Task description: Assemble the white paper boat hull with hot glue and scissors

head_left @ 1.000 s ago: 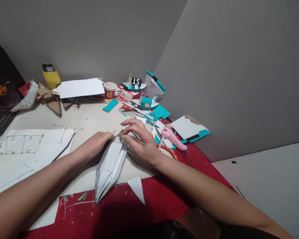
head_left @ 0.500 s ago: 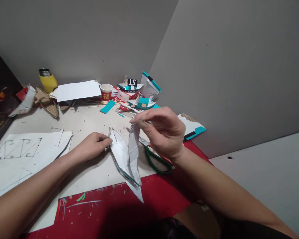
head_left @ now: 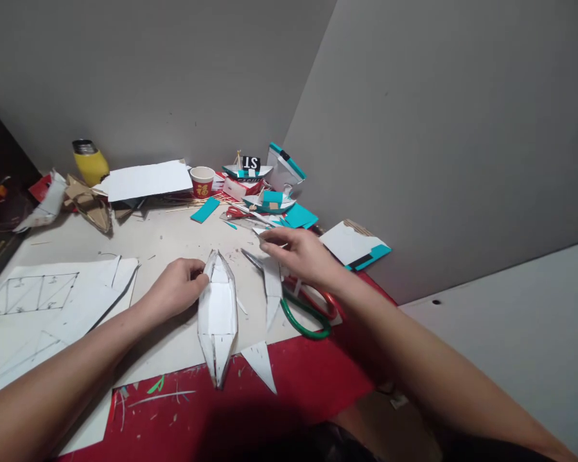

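Observation:
My left hand (head_left: 182, 287) is closed on the upper left rim of a white paper boat hull (head_left: 220, 308), which lies lengthwise with its inside facing up. Between the thumb and fingers of my right hand (head_left: 298, 253) is the top of a folded white paper strip (head_left: 272, 292), hanging down to the right of the hull and apart from it. Scissors with green and red handles (head_left: 306, 328) lie just behind the strip, their blades partly covered by it. Below sits a white paper triangle (head_left: 260, 364) on the red table edge.
Finished small boats (head_left: 272, 203) stand at the back, near a paper cup (head_left: 203, 182) and a yellow bottle (head_left: 90, 163). Drawn paper sheets (head_left: 38, 308) lie at left. A white board with teal tape (head_left: 355, 244) leans right, by the wall.
The paper strip has come away from the hull and moved right with my right hand, which is lower now. The hull has turned flatter and straighter under my left hand.

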The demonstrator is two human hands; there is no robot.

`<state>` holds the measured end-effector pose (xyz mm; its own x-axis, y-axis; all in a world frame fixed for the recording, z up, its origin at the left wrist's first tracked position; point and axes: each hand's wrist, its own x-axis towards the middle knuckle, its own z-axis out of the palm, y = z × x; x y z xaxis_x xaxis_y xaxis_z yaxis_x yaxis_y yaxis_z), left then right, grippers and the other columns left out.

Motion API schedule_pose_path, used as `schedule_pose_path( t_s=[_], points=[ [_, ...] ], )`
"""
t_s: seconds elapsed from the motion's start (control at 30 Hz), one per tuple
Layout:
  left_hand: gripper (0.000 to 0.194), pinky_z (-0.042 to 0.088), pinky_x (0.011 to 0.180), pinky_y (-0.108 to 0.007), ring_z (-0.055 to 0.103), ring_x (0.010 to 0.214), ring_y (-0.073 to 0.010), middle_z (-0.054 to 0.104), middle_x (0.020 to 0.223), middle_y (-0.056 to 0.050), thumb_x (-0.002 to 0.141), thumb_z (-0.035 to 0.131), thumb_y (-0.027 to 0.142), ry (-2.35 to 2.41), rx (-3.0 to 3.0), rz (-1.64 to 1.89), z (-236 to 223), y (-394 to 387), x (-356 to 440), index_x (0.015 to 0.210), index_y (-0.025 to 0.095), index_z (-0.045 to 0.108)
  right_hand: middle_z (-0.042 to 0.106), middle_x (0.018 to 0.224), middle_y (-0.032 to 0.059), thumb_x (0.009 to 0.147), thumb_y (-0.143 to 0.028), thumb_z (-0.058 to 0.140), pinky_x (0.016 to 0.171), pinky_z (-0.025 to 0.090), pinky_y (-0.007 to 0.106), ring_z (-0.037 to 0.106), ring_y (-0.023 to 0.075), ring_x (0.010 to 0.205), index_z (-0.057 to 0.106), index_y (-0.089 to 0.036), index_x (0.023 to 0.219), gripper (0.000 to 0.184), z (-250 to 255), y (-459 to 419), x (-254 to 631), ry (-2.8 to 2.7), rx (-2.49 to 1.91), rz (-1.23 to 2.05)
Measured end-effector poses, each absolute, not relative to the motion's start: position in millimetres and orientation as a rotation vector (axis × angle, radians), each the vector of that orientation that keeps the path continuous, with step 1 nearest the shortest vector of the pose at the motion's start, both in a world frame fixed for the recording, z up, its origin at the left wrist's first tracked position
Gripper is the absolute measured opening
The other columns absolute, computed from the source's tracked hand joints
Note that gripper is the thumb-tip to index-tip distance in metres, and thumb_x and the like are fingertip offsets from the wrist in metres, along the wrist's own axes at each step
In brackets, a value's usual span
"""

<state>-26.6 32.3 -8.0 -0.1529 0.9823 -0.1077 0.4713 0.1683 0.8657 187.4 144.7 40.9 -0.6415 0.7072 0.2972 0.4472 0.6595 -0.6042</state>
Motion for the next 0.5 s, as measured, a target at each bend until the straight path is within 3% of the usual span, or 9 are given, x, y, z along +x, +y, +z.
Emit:
schedule_pose_path(
  t_s=[0.1,0.2,0.3,0.37,0.43,0.5],
  points=[
    [0.018,0.03,0.053,-0.028,0.048,0.055,-0.0151,0.057,0.059,-0.001,0.073,0.047,0.02,1.762,1.474,0.874,-7,30,-22,0.065,0.017,0.063,0.07,0.11,0.0096,0.09,-0.032,0.052,0.084,0.048,0.034,0.064,0.0222,0.099,0.069,-0.018,0.105,0.027,24,136,176,-2.483,-0.927,0.505],
    [0.019,0.032,0.053,-0.029,0.049,0.055,-0.0158,0.058,0.059,-0.001,0.075,0.046,0.019,1.797,1.532,0.864,-6,28,-19,0.066,0.018,0.063,0.072,0.097,0.0102,0.092,-0.032,0.047,0.075,0.046,0.034,0.065,0.0244,0.088,0.069,-0.021,0.109,0.03,17,136,166,-2.663,-1.043,0.229],
    [0.02,0.032,0.052,-0.029,0.049,0.054,-0.0159,0.059,0.059,-0.002,0.074,0.046,0.018,1.813,1.573,0.882,-7,27,-18,0.065,0.019,0.063,0.071,0.087,0.0099,0.09,-0.022,0.048,0.066,0.042,0.032,0.064,0.0242,0.077,0.058,-0.022,0.125,0.037,13,150,162,-2.776,-1.102,0.015],
    [0.02,0.031,0.051,-0.029,0.049,0.052,-0.0157,0.058,0.056,-0.002,0.074,0.047,0.018,1.819,1.584,0.919,-8,27,-17,0.063,0.02,0.063,0.067,0.103,0.0128,0.087,-0.016,0.047,0.069,0.042,0.032,0.062,0.0249,0.085,0.055,-0.021,0.127,0.041,11,161,162,-2.806,-1.02,-0.045],
    [0.02,0.03,0.049,-0.029,0.047,0.049,-0.0153,0.056,0.052,-0.001,0.073,0.049,0.018,1.823,1.579,0.981,-9,28,-17,0.06,0.02,0.063,0.055,0.127,0.0174,0.086,-0.016,0.05,0.074,0.043,0.034,0.058,0.0274,0.1,0.056,-0.018,0.124,0.039,12,166,162,-2.768,-0.908,-0.043],
    [0.017,0.03,0.049,-0.028,0.046,0.047,-0.0147,0.055,0.049,0.0,0.071,0.053,0.017,1.833,1.549,1.097,-9,27,-16,0.058,0.021,0.063,0.05,0.131,0.0187,0.085,-0.022,0.054,0.077,0.044,0.034,0.057,0.0258,0.1,0.059,-0.014,0.119,0.036,16,162,161,-2.67,-0.822,0.138]
  ],
)
